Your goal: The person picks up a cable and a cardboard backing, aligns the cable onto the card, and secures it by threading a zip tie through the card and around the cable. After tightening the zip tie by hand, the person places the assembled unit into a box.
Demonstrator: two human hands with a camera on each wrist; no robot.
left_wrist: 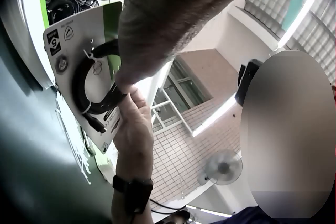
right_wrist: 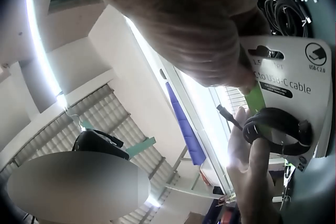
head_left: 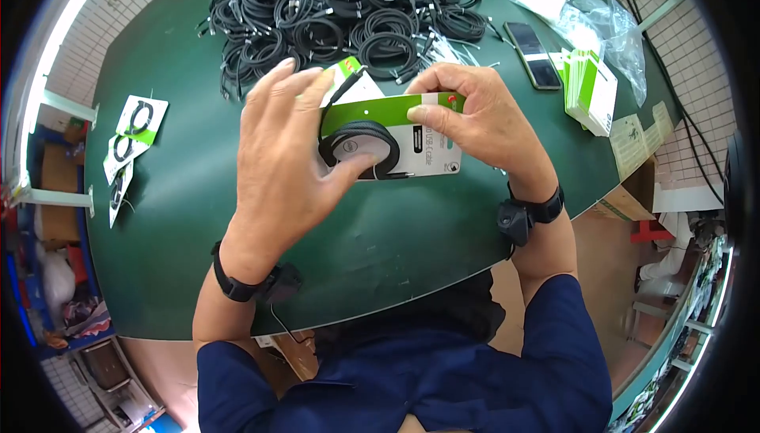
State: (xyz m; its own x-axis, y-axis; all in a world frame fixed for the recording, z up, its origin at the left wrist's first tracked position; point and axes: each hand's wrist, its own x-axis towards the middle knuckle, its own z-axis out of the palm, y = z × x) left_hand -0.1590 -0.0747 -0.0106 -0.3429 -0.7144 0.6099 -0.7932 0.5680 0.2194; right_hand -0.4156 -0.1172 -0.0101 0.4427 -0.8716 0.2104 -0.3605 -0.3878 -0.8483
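A green-and-white USB-C cable card [head_left: 434, 160] is held up over the table, tilted toward the person. Against its face lies a coiled black cable [head_left: 393, 148], tied in a ring, with one plug end sticking up past the card's top edge. My left hand [head_left: 277, 148] pinches the coil and the card's left part, its thumb across the ring. At the other end of the card, my right hand [head_left: 487, 120] grips the upper corner, thumb on the printed front. In the right wrist view the coil [right_wrist: 281, 124] hangs below the card's slot, with the left fingers at it.
Behind the hands lies a big heap of coiled black cables [head_left: 340, 13], with white ties [head_left: 447, 51] beside it. To the right are a phone [head_left: 532, 55], a stack of cards [head_left: 590, 93] and clear plastic bags [head_left: 606, 29]. Cards with cables [head_left: 136, 136] lie at the left.
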